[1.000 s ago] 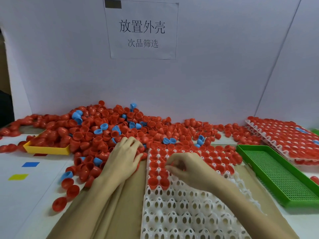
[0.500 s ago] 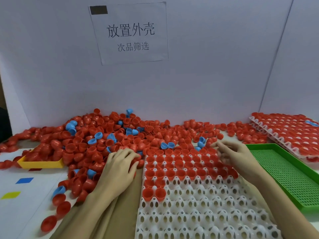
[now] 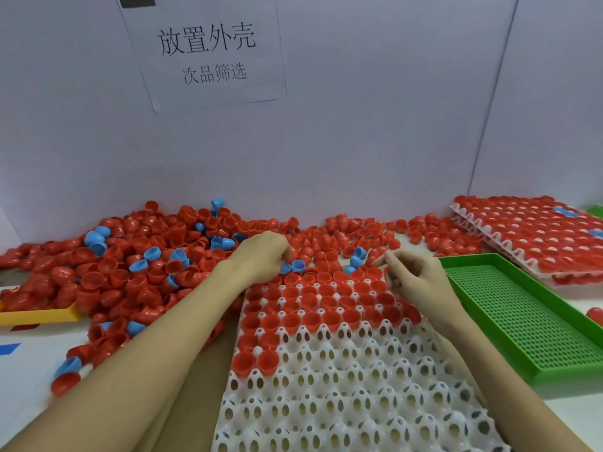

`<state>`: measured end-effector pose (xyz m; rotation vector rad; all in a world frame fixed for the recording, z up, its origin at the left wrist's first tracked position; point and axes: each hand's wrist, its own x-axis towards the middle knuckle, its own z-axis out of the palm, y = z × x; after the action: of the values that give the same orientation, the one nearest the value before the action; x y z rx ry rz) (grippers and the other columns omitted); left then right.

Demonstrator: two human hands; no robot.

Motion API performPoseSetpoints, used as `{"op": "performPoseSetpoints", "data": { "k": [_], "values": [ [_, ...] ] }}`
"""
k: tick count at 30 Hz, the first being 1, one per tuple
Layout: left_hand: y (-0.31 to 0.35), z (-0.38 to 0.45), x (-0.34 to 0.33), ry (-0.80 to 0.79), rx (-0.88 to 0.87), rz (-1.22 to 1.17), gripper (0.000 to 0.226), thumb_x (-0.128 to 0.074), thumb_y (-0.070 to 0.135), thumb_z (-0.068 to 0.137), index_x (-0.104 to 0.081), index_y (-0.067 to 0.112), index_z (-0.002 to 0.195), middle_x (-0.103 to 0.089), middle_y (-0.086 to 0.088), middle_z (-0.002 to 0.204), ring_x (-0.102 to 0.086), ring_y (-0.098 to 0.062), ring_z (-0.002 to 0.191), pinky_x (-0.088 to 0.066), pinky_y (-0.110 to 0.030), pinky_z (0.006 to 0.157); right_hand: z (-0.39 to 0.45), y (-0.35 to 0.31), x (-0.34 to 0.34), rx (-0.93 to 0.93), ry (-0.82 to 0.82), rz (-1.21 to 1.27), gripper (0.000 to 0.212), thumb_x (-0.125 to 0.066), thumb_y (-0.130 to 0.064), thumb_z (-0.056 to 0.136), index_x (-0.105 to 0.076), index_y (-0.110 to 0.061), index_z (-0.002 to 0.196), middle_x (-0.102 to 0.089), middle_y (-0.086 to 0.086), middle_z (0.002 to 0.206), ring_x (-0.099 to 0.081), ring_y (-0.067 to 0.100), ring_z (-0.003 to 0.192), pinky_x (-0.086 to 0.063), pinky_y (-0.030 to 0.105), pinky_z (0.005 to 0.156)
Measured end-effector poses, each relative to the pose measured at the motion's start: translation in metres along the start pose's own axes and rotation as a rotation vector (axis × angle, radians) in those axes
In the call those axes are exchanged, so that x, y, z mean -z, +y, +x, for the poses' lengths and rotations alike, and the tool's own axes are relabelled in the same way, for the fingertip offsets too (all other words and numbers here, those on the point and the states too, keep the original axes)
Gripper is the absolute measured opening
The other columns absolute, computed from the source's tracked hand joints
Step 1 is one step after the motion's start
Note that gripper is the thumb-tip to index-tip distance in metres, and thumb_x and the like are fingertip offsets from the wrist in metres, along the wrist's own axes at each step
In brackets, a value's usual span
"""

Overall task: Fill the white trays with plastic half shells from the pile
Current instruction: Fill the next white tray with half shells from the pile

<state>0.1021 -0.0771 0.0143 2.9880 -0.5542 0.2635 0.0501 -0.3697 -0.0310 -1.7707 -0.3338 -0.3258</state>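
Your left hand [image 3: 261, 256] has moved from the pile's near edge, beside the tray's corner, up into the pile of half shells [image 3: 146, 256] behind the white tray [image 3: 342, 402]. Its fingers curl down among red and blue shells; whether they grip one, you cannot tell. Your right hand [image 3: 414, 278] has come back from the far right corner and hovers above the filled rows with fingers loosely bent, apparently holding nothing, so another pick looks due. The seated red shells [image 3: 313, 301] stand mouth up, axes vertical, across the tray's far rows; the near rows are unfilled.
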Motion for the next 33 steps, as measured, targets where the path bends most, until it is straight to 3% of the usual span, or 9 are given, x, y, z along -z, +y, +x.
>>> {"op": "performPoseSetpoints", "data": {
  "k": [2, 5, 12, 14, 17, 19, 25, 29, 33],
  "values": [
    [-0.011, 0.013, -0.003, -0.165, -0.047, 0.008, 0.022, -0.066, 0.007, 0.096, -0.078, 0.016, 0.113, -0.069, -0.002, 0.127, -0.064, -0.017, 0.109, -0.054, -0.032, 0.091, 0.000, 0.000, 0.001, 0.009, 0.000, -0.018, 0.028, -0.054, -0.019, 0.110, -0.077, -0.012, 0.095, -0.062, 0.002, 0.061, -0.053, 0.020, 0.052, -0.045, 0.023, 0.049],
    [-0.026, 0.017, -0.012, -0.173, -0.075, 0.000, 0.012, -0.074, 0.012, 0.092, -0.079, 0.017, 0.102, -0.073, 0.002, 0.114, -0.064, -0.011, 0.097, -0.052, -0.026, 0.083, 0.001, 0.000, 0.002, 0.017, 0.003, -0.028, 0.028, -0.054, -0.021, 0.109, -0.077, -0.014, 0.095, -0.063, 0.002, 0.061, -0.054, 0.020, 0.051, -0.046, 0.023, 0.049],
    [-0.014, -0.018, -0.012, 0.298, -0.187, -0.402, 0.009, -0.074, 0.008, 0.093, -0.075, 0.015, 0.098, -0.068, 0.012, 0.097, -0.067, -0.003, 0.090, -0.058, -0.027, 0.087, -0.001, -0.009, 0.004, -0.035, -0.060, -0.032, 0.024, -0.056, -0.021, 0.108, -0.078, -0.016, 0.099, -0.065, 0.000, 0.066, -0.056, 0.020, 0.058, -0.047, 0.023, 0.053],
    [0.004, -0.041, -0.012, 0.322, -0.285, -0.501, 0.011, -0.076, 0.007, 0.092, -0.075, 0.016, 0.099, -0.070, 0.013, 0.099, -0.069, -0.005, 0.093, -0.058, -0.023, 0.086, -0.005, -0.020, 0.003, -0.038, -0.157, -0.012, 0.019, -0.058, -0.026, 0.107, -0.077, -0.023, 0.112, -0.075, 0.000, 0.082, -0.066, 0.020, 0.068, -0.053, 0.023, 0.058],
    [0.027, -0.075, -0.016, 0.323, -0.411, -0.522, 0.012, -0.076, 0.006, 0.092, -0.076, 0.015, 0.101, -0.071, 0.012, 0.104, -0.070, -0.005, 0.099, -0.057, -0.023, 0.088, -0.012, -0.037, -0.002, -0.023, -0.444, 0.037, 0.031, -0.060, -0.034, 0.107, -0.065, -0.036, 0.138, -0.076, 0.000, 0.119, -0.075, 0.020, 0.105, -0.062, 0.030, 0.079],
    [0.037, -0.093, -0.020, 0.346, -0.433, -0.519, 0.013, -0.076, 0.008, 0.092, -0.078, 0.015, 0.102, -0.073, 0.013, 0.107, -0.069, -0.001, 0.103, -0.056, -0.022, 0.091, -0.018, -0.042, -0.006, -0.007, -0.601, 0.038, 0.037, -0.065, -0.033, 0.105, -0.063, -0.036, 0.141, -0.075, 0.002, 0.122, -0.073, 0.024, 0.112, -0.061, 0.031, 0.086],
    [0.053, -0.113, -0.027, 0.459, -0.255, -0.612, 0.018, -0.083, 0.010, 0.086, -0.084, 0.016, 0.103, -0.078, 0.012, 0.106, -0.070, 0.004, 0.101, -0.057, -0.021, 0.091, -0.022, -0.043, -0.012, -0.074, -0.713, 0.050, 0.039, -0.077, -0.029, 0.098, -0.067, -0.029, 0.137, -0.075, 0.009, 0.112, -0.074, 0.028, 0.102, -0.060, 0.039, 0.093],
    [0.061, -0.117, -0.028, 0.316, -0.106, -0.838, 0.017, -0.075, 0.012, 0.094, -0.083, 0.022, 0.105, -0.076, 0.017, 0.101, -0.072, -0.003, 0.100, -0.059, -0.022, 0.087, -0.023, -0.035, -0.016, -0.053, -0.765, 0.058, 0.035, -0.079, -0.025, 0.098, -0.069, -0.021, 0.131, -0.076, 0.012, 0.118, -0.075, 0.036, 0.107, -0.056, 0.064, 0.099],
    [0.061, -0.121, -0.023, 0.240, -0.038, -0.970, 0.012, -0.075, 0.021, 0.095, -0.082, 0.026, 0.103, -0.076, 0.015, 0.104, -0.072, -0.005, 0.103, -0.057, -0.023, 0.090, -0.024, -0.034, -0.019, -0.043, -0.767, 0.038, 0.035, -0.081, -0.023, 0.096, -0.070, -0.021, 0.129, -0.076, 0.012, 0.118, -0.075, 0.036, 0.105, -0.056, 0.064, 0.096]
  ]
}}
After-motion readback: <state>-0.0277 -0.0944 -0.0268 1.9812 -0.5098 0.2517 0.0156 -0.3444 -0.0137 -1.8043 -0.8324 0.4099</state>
